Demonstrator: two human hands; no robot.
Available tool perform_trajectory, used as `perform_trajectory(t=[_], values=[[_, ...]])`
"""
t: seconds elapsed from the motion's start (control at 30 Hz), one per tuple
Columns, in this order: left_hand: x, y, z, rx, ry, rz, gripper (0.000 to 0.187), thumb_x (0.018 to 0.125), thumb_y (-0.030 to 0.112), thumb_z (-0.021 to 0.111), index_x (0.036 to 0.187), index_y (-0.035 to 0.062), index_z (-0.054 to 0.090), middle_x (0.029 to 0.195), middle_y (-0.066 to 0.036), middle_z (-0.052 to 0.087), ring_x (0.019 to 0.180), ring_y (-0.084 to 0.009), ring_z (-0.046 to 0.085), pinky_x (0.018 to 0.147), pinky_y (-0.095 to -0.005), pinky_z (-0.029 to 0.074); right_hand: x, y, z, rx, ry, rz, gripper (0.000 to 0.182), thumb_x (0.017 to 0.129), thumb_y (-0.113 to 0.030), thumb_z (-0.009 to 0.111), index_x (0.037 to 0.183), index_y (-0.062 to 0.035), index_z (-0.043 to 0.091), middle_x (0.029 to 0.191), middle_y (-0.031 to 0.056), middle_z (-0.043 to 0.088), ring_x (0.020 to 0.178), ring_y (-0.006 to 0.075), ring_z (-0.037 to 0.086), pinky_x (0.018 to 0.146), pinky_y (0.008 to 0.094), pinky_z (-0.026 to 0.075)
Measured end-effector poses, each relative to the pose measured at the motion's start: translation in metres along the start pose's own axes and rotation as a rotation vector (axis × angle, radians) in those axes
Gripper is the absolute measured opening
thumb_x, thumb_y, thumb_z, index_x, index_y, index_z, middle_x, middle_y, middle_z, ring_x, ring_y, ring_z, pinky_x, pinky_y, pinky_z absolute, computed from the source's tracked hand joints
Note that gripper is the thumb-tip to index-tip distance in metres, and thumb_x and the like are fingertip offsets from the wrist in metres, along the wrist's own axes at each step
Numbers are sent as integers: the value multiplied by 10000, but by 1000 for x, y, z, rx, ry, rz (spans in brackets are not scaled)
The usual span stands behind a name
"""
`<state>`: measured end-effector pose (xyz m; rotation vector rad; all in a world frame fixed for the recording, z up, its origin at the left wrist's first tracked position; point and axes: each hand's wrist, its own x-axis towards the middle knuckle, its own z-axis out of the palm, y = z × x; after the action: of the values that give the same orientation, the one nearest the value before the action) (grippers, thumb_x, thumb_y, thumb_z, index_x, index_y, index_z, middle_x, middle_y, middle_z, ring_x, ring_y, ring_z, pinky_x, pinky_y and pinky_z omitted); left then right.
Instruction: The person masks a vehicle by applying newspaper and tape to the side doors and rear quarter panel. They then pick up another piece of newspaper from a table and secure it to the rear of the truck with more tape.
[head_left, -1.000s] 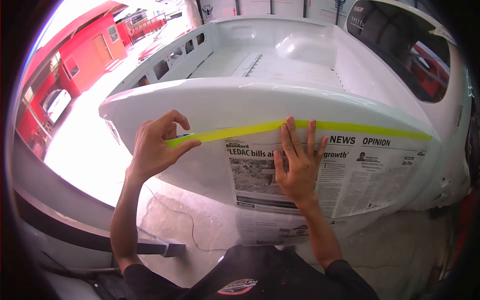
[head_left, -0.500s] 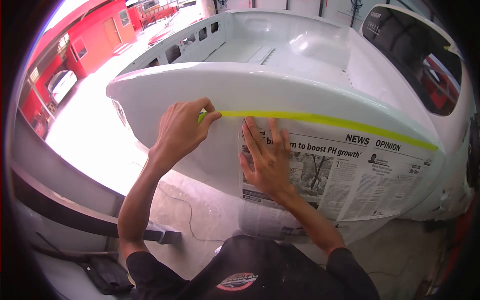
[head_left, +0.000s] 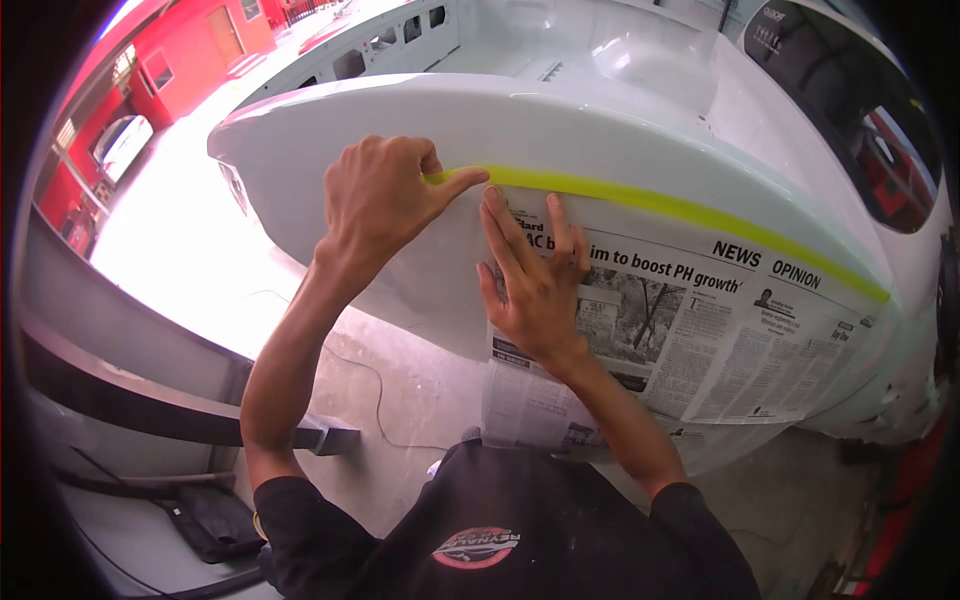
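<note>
Bright yellow masking tape (head_left: 690,214) runs along the upper edge of a newspaper sheet (head_left: 690,340), on the white side panel (head_left: 560,130) of a pickup bed. My left hand (head_left: 375,200) is closed at the tape's left end, its fingers curled and its thumb stretched right along the strip. Any roll inside those fingers is hidden. Spread flat on the paper's upper left part, my right hand (head_left: 535,295) holds nothing, and its fingertips lie just below the tape. The paper hangs down over the panel's lower curve.
The truck's cab with a dark rear window (head_left: 840,110) stands at the right. A dark beam (head_left: 130,400) on the left ends near my left forearm. On the concrete floor lies a thin cable (head_left: 380,400). A red building (head_left: 190,60) shows outside.
My left thumb has stretched out to the right along the tape; the green edge seen earlier in that hand is now hidden. The panel sits higher in view. My right hand remains on the newspaper.
</note>
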<state>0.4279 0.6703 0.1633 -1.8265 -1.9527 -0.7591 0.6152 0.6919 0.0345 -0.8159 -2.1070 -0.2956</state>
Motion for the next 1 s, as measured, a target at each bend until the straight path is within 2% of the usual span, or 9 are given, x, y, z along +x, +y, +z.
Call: perform_trajectory(t=[0.1, 0.2, 0.4, 0.5, 0.8, 0.9, 1.0], values=[[1, 7, -7, 30, -88, -50, 589, 806, 629, 845, 765, 45, 790, 578, -80, 674, 543, -216, 676, 535, -368, 518, -2, 4, 3, -29, 4, -20, 740, 885, -290, 758, 1578, -201, 511, 1703, -115, 380, 1539, 338, 253, 1191, 516, 210], [0, 9, -8, 37, -112, -52, 583, 821, 627, 836, 770, 47, 792, 602, -80, 693, 552, -217, 686, 536, -372, 522, -1, 3, 0, -27, -12, -6, 710, 886, -281, 761, 1556, -214, 537, 1666, -130, 446, 1529, 340, 245, 1195, 501, 176], [-2, 11, -7, 40, -114, -67, 570, 839, 618, 825, 789, 50, 796, 608, -76, 697, 547, -215, 684, 534, -366, 525, -1, 2, 1, -47, -14, -6, 705, 885, -287, 763, 1552, -224, 543, 1665, -138, 445, 1536, 333, 232, 1192, 488, 177], [-2, 12, -6, 46, -119, -75, 565, 846, 612, 821, 798, 49, 799, 611, -76, 700, 545, -215, 683, 534, -365, 526, -2, 4, 3, -50, -9, -16, 765, 883, -312, 766, 1592, -219, 495, 1712, -132, 358, 1550, 316, 234, 1214, 506, 179], [1, 14, -6, 63, -139, -92, 581, 857, 619, 805, 814, 40, 804, 622, -96, 710, 550, -231, 697, 532, -387, 535, -2, 4, 2, -32, -19, -17, 766, 894, -311, 761, 1601, -214, 482, 1712, -131, 360, 1545, 328, 235, 1201, 506, 195], [1, 16, -3, 74, -93, -90, 601, 833, 634, 828, 708, 52, 745, 512, -47, 610, 466, -195, 604, 508, -361, 473, 0, 3, -7, 74, -35, 19, 763, 903, -341, 746, 1605, -217, 475, 1711, -127, 363, 1546, 348, 226, 1200, 526, 191], [2, 23, -7, 65, -129, -159, 606, 835, 635, 821, 707, 48, 743, 524, -59, 621, 489, -218, 627, 532, -378, 492, 5, 8, -22, -46, -43, 101, 740, 934, -395, 714, 1610, -221, 471, 1710, -125, 372, 1566, 376, 195, 1212, 561, 137]])
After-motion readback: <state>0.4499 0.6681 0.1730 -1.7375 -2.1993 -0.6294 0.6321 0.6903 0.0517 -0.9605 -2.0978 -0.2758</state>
